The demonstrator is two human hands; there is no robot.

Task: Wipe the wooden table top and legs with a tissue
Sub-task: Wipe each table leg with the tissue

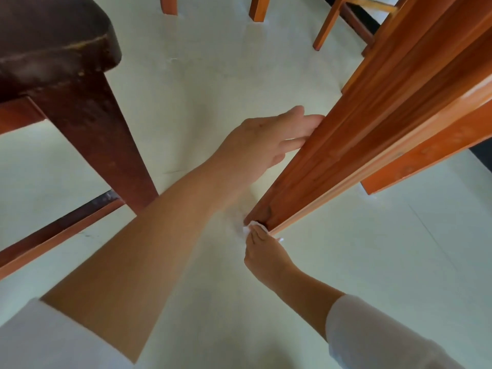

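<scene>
Tissue pressed to the very foot of the table leg, right at the floor. Pinched there by the right hand, fingertips curled onto the white wad and pushing it against the wood. Same leg gripped higher up by the left hand, thumb on the near face, fingers wrapped round the far side, tips hidden. Slanted steeply across the view toward the upper right corner. Off to the left and well apart, a dark brown chair. White sleeves on both forearms.
</scene>
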